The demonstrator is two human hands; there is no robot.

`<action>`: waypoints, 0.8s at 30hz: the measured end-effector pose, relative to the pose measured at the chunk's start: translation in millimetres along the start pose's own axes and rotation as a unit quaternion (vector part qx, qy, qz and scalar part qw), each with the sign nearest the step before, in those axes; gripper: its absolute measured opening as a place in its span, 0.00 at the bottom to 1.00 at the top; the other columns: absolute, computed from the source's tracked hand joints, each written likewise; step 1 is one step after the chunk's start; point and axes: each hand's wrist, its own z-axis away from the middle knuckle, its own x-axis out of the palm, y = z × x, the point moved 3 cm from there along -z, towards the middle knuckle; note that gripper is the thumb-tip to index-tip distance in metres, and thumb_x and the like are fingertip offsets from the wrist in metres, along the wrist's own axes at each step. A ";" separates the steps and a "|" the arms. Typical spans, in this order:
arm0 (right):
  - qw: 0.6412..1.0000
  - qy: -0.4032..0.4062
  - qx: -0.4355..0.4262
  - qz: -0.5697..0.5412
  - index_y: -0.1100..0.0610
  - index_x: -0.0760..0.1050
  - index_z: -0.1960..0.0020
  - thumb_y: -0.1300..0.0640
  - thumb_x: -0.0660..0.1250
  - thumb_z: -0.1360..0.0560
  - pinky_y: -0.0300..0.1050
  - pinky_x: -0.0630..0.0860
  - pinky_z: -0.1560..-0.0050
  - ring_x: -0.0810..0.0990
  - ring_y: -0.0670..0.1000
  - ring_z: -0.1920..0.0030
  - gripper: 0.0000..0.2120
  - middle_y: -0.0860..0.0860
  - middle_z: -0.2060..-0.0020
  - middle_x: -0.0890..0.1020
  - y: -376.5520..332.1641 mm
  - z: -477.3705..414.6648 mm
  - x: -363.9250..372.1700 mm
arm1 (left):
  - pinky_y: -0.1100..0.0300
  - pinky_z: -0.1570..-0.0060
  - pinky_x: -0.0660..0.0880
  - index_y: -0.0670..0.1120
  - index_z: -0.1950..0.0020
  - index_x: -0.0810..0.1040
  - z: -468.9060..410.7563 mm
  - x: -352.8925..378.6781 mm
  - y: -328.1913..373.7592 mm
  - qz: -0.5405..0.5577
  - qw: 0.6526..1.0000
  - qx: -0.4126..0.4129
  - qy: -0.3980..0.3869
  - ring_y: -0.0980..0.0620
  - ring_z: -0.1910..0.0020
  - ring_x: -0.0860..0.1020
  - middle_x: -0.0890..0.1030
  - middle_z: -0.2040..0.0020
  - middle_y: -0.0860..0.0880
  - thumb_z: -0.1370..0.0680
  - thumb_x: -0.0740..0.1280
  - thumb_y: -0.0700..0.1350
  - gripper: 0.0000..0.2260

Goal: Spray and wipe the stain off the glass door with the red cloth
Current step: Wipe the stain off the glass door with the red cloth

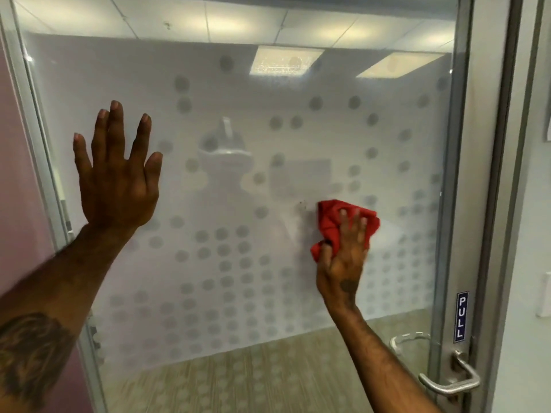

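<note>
One red cloth (334,223) is bunched against the glass door (238,120), right of the pane's centre and roughly at mid-height. One right hand (347,251) presses it flat to the glass, fingers (354,228) spread over the fabric and thumb hooked into its lower left fold; cloth shows above and to the left of the hand. One small cluster of dark specks, the stain (302,204), sits on the glass just beside the cloth's upper left edge, uncovered. One left hand (116,174) is raised on the left side of the pane, fully open, fingers spread and holding nothing; whether the palm touches the glass cannot be told. The two hands are well apart, with unobstructed glass between them. The pane carries a frosted band printed with many grey dots. A metal frame (465,174) borders the glass on the right, bearing one blue PULL label (461,316) and, below it, one lever handle (450,380). Below the frosted band the glass is clear.
</note>
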 end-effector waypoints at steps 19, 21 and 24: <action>0.990 -0.003 0.003 0.141 0.49 0.60 0.22 0.40 0.56 0.24 0.74 0.59 0.32 0.51 0.62 0.21 0.32 0.60 0.21 0.53 -14.6 -22.6 5.3 | 0.40 0.21 0.48 0.54 0.16 0.48 1.2 -3.8 2.7 -0.017 1.000 -0.003 0.000 0.46 0.17 0.49 0.50 0.16 0.45 0.13 0.48 0.56 0.25; 0.991 0.051 0.074 0.095 0.49 0.59 0.22 0.40 0.57 0.22 0.72 0.58 0.30 0.52 0.61 0.21 0.31 0.59 0.21 0.55 -45.0 -46.5 15.7 | 0.40 0.21 0.49 0.54 0.16 0.48 1.2 -3.0 2.8 -0.017 1.000 -0.003 0.001 0.46 0.17 0.49 0.51 0.16 0.45 0.13 0.48 0.56 0.25; 0.995 0.058 -0.015 0.084 0.48 0.64 0.24 0.43 0.63 0.23 0.68 0.59 0.29 0.57 0.62 0.22 0.29 0.60 0.23 0.60 -106.1 -56.0 46.3 | 0.39 0.21 0.49 0.55 0.16 0.48 1.5 -1.7 1.8 -0.013 1.000 -0.002 -0.002 0.46 0.17 0.49 0.50 0.16 0.45 0.13 0.48 0.56 0.25</action>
